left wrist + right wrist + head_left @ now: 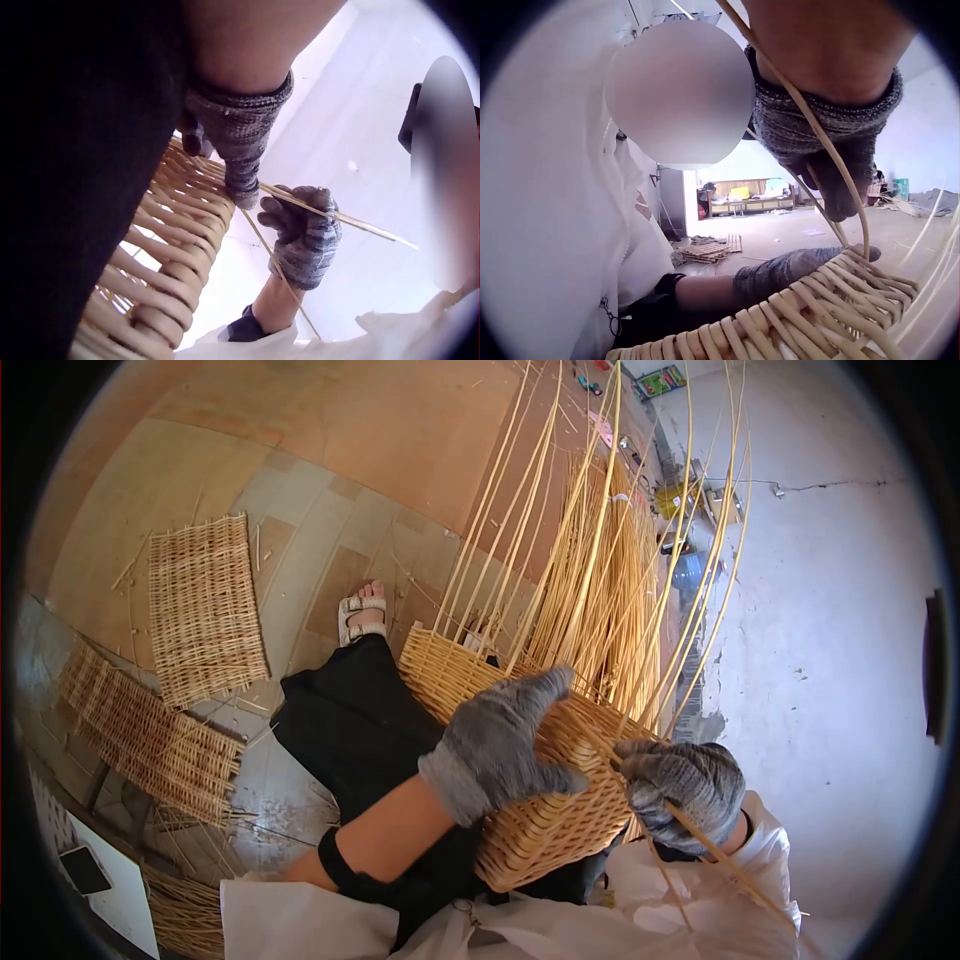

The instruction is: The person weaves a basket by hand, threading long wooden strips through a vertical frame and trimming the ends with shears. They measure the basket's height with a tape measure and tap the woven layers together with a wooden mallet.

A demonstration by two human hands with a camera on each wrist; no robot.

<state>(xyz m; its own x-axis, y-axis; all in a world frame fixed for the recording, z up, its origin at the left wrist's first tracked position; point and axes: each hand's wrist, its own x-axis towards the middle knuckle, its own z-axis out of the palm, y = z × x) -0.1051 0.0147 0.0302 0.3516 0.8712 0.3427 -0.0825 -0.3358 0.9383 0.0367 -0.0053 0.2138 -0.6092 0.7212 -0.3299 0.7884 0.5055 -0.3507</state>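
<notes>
On your lap, the half-woven pale-yellow wicker basket (pixel 540 830) lies tilted, its tight weave ending in long bare canes (pixel 600 560) fanning far from you. Your grey-gloved left hand (pixel 500 745) presses on its wall, fingers nearly straight; your grey-gloved right hand (pixel 685 785) curls around one thin cane strand (pixel 725 860) at the right rim

Gloved right hand (pixel 831 150) gripping cane strand (pixel 865 236), woven basket (pixel 802 319) below, left hand (pixel 795 268) seemingly behind rim

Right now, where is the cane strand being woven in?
In the head view, lower right: the cane strand runs through the gloved right hand, from the basket beside the left hand back over the white sleeve.
</notes>
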